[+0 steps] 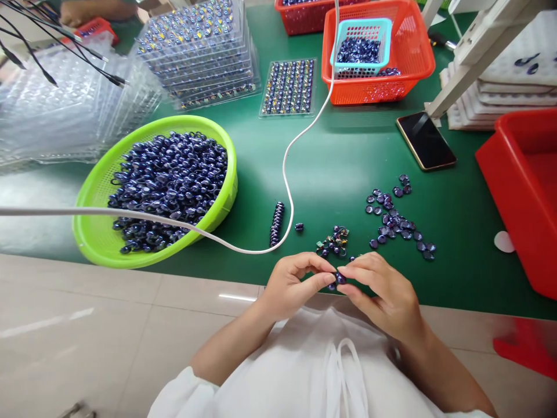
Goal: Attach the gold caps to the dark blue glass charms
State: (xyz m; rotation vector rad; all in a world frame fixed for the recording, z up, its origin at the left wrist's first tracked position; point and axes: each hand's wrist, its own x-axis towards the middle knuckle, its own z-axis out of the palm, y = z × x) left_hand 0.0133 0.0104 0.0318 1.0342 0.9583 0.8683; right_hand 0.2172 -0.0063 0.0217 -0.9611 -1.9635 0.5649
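Just over the table's front edge, my left hand (293, 285) and my right hand (385, 290) meet at the fingertips. Both are closed in a pinch on a small glossy dark-blue part (340, 278), partly covered by the fingers. Close behind them lies a small heap of blue parts with tiny circuit boards (335, 241). To its left are a single blue piece (299, 227) and a neat row of stacked blue pieces (277, 224). Loose round blue shells (394, 223) lie scattered beyond my right hand.
A green basket (232, 168) of blue looped parts stands left, crossed by a white cable (285, 165). Filled clear trays (256, 87), a red basket (424, 69) and a phone (426, 141) are farther back. A red bin (513, 174) stands right. Another person's arm (100, 10) shows top left.
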